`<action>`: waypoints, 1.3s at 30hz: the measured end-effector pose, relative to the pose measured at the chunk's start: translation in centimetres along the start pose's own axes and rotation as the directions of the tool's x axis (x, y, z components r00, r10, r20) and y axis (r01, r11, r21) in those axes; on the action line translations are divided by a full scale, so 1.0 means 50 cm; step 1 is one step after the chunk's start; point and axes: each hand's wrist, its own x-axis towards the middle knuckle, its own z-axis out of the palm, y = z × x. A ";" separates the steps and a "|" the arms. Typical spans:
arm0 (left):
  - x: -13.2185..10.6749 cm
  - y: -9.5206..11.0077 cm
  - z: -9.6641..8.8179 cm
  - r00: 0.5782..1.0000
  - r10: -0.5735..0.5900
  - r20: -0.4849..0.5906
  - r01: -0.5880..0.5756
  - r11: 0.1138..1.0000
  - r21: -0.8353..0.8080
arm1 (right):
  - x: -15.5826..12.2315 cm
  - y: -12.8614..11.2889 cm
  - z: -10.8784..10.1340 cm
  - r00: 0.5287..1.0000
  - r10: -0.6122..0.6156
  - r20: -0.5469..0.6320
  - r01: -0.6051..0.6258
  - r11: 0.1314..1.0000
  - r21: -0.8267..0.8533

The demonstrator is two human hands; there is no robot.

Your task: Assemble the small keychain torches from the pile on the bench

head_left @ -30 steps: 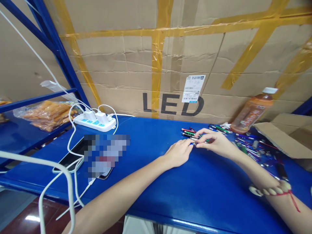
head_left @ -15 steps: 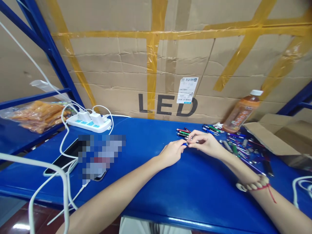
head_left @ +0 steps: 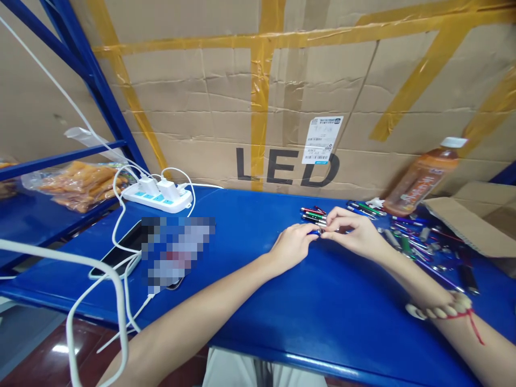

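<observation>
My left hand [head_left: 292, 248] is closed around a small blue metallic tube [head_left: 313, 233], with only a short end showing past the fingers. Thumb and forefinger of my right hand [head_left: 355, 234] pinch at that end, where a tiny silvery bit shows; its shape is too small to make out. Just behind the fingertips lies a small group of slim pen-like metal tubes [head_left: 313, 216] in red, green and black. To the right of my right hand spreads a loose pile of coloured tubes and small metal parts [head_left: 417, 244].
A tilted drink bottle [head_left: 423, 180] leans against the large cardboard box [head_left: 217, 118] behind the blue table [head_left: 250, 317]. An open carton [head_left: 467, 228] sits at right. Leftward are a white power strip [head_left: 161, 200], phones [head_left: 121, 250] and looping white cables [head_left: 121, 301].
The camera view has shifted, so everything sits a little further right and higher. Both hands keep the same hold on the blue tube, with only slight finger movement.
</observation>
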 end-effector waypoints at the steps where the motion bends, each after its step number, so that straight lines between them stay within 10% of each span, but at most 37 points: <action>1: 0.000 0.000 0.000 1.000 -0.002 -0.003 0.002 1.000 -0.006 | 0.000 0.000 0.000 1.000 0.008 -0.005 -0.008 1.000 -0.004; 39: 0.003 0.001 0.001 0.989 -0.113 -0.096 0.106 0.992 -0.072 | 0.002 0.011 0.010 0.972 0.235 0.000 -0.230 0.951 0.209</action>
